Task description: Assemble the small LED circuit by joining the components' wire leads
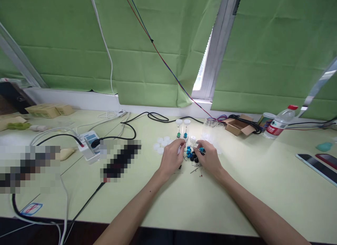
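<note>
My left hand (172, 155) is pinched closed beside a small pile. A thin dark piece shows at its fingertips, too small to name. Opposite it, my right hand (210, 157) has its fingers closed on a thin metal rod with a blue head (202, 149). Between the hands lie blue-headed pieces (189, 153), black round pieces (194, 157) and loose metal rods (195, 170). Just beyond stand two clear tubes with white caps, one holding a green-ended piece (178, 135) and the other a blue-ended piece (185, 135). White round caps (157, 146) lie left of them.
A power strip (89, 146) with cables sits to the left, near a blurred-out dark object (121, 160). At the back right are an open cardboard box (238, 127) and a red-capped water bottle (280, 123). A phone (318, 167) lies far right.
</note>
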Demonstrator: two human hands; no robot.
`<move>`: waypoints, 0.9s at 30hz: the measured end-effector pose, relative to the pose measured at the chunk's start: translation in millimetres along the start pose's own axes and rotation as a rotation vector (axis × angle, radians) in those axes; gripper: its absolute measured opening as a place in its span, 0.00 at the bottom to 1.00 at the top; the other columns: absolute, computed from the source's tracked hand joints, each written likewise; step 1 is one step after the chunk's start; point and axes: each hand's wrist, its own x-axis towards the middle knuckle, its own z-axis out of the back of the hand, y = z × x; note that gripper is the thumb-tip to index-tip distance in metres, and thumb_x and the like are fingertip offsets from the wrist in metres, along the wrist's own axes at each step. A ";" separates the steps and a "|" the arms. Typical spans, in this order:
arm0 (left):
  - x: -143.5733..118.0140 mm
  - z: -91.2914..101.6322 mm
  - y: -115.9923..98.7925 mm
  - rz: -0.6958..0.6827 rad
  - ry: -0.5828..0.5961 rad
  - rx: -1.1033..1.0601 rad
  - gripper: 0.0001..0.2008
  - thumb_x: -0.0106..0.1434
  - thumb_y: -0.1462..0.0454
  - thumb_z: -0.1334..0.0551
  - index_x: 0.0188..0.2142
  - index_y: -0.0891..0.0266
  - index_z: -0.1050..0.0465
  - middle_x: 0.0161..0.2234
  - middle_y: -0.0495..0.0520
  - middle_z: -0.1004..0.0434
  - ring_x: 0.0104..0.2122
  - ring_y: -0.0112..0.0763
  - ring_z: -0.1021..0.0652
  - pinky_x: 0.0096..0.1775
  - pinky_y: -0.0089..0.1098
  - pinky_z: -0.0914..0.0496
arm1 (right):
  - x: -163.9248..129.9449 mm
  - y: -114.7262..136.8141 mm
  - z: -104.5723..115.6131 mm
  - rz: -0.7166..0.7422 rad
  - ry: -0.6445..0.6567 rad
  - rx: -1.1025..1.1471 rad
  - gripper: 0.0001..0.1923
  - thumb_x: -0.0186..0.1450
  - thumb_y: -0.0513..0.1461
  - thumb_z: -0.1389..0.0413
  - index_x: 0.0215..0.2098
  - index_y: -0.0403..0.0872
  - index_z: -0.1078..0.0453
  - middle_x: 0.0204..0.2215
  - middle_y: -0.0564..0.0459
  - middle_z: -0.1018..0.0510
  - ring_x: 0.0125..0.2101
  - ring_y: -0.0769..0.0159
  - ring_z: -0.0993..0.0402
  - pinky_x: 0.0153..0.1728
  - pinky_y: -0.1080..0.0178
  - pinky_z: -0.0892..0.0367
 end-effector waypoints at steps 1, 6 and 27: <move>-0.3 -0.3 0.4 -0.014 -0.002 -0.010 0.07 0.67 0.67 0.46 0.40 0.58 0.30 0.37 0.51 0.21 0.35 0.31 0.23 0.37 0.30 0.31 | 0.1 0.1 0.1 0.001 -0.001 -0.001 0.06 0.65 0.38 0.46 0.41 0.48 0.33 0.30 0.52 0.25 0.32 0.60 0.28 0.39 0.57 0.35; -1.0 -0.8 1.4 -0.058 0.011 -0.040 0.08 0.68 0.67 0.46 0.42 0.58 0.29 0.39 0.52 0.22 0.37 0.32 0.23 0.39 0.31 0.30 | 0.0 -0.2 0.1 -0.004 -0.006 -0.003 0.07 0.65 0.38 0.46 0.42 0.48 0.33 0.31 0.52 0.25 0.32 0.60 0.29 0.40 0.57 0.36; 4.8 8.4 -7.0 0.063 0.083 -0.084 0.10 0.67 0.64 0.46 0.36 0.59 0.25 0.36 0.52 0.21 0.36 0.32 0.23 0.39 0.31 0.32 | 0.6 -0.8 1.6 0.027 0.013 -0.053 0.06 0.65 0.36 0.46 0.41 0.47 0.32 0.30 0.52 0.26 0.33 0.60 0.30 0.41 0.56 0.38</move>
